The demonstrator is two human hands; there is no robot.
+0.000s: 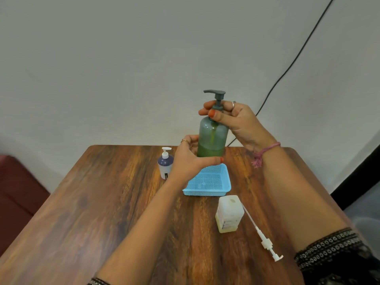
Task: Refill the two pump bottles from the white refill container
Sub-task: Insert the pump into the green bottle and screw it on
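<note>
A tall green pump bottle [212, 136] with a dark grey pump head is held upright in the air above the blue basket. My left hand [190, 159] grips its lower body, where green liquid fills the bottom part. My right hand [232, 118] pinches the collar of the pump at the neck. A small pump bottle [165, 164] with a white pump and dark blue top stands on the table to the left. The white refill container [228, 213] stands open near the front, a little yellowish liquid at its base. Its long white pump [261, 233] lies beside it.
A light blue mesh basket [207, 181] sits mid-table under the raised bottle. The wooden table [102, 202] runs to a grey wall. A black cable [287, 68] hangs down the wall at right. A dark red seat [18, 192] is at the left.
</note>
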